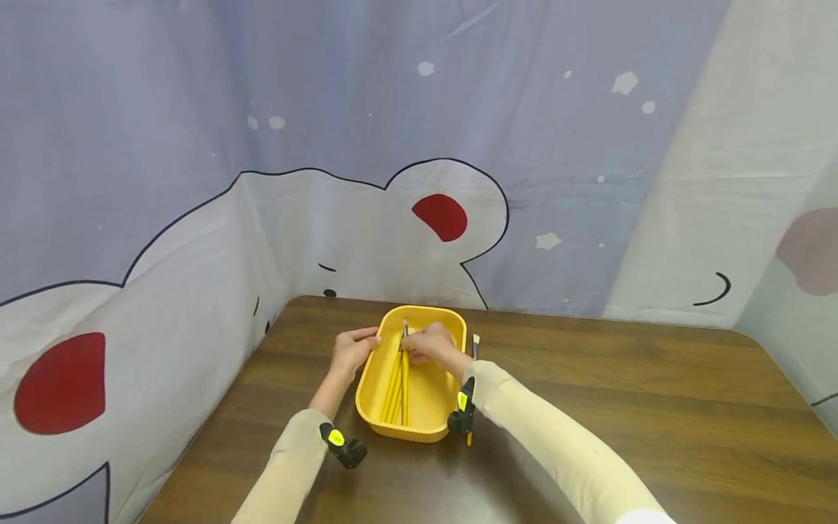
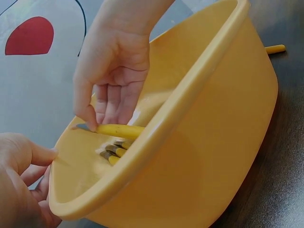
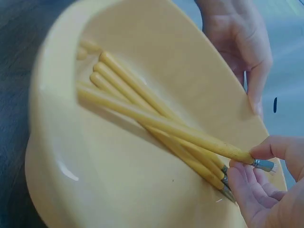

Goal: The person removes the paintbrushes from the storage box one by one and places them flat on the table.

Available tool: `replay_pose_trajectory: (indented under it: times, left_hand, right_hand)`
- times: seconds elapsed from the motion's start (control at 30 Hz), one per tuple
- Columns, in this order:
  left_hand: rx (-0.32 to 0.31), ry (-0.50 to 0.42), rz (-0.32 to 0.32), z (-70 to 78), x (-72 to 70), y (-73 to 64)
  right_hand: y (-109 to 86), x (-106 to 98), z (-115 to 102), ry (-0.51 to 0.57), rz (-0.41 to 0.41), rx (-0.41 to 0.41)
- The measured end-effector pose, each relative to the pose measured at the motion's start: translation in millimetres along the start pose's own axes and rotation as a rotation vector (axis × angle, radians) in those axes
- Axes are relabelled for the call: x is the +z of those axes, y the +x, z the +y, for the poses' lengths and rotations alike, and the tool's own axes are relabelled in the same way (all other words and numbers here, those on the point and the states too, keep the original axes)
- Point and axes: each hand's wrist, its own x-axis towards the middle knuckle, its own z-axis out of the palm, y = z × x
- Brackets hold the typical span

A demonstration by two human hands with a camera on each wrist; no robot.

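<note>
A yellow plastic bin (image 1: 411, 434) with rounded corners stands on the table. At its left rim my left hand (image 1: 350, 351) grips the edge, with the thumb (image 2: 45, 155) on top and the other fingers on the outer side. Inside the bin, my right hand (image 1: 428, 343) pinches a yellow-handled paintbrush (image 3: 190, 137) close to its metal ferrule. That brush is tilted, its bristle end raised and its handle end low towards the near wall. Beneath it several more yellow paintbrushes (image 3: 130, 90) lie side by side on the bin floor, ferrules towards the far end.
Another paintbrush (image 1: 476, 343) lies on the wooden table (image 1: 622, 407) along the bin's right side, partly hidden by my right wrist. A printed cloth (image 1: 366, 233) hangs along the table's back and left edges.
</note>
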Motion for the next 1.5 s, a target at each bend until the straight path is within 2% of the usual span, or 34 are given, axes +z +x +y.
replay_pose_trajectory:
  times: [0.23, 0.83, 1.5]
  left_hand:
    - [0.001, -0.020, 0.010, 0.2, 2.1, -0.6]
    - [0.002, 0.023, 0.019, -0.5, 2.8, -3.8]
    - [0.001, 0.004, 0.016, 0.9, 1.8, -3.8]
  right_hand:
    - [-5.9, -2, -5, 0.031, 0.001, -0.012]
    - [-12.9, -14, -9, 0.089, 0.015, -0.062]
    - [-15.0, -39, -12, 0.144, 0.020, -0.015]
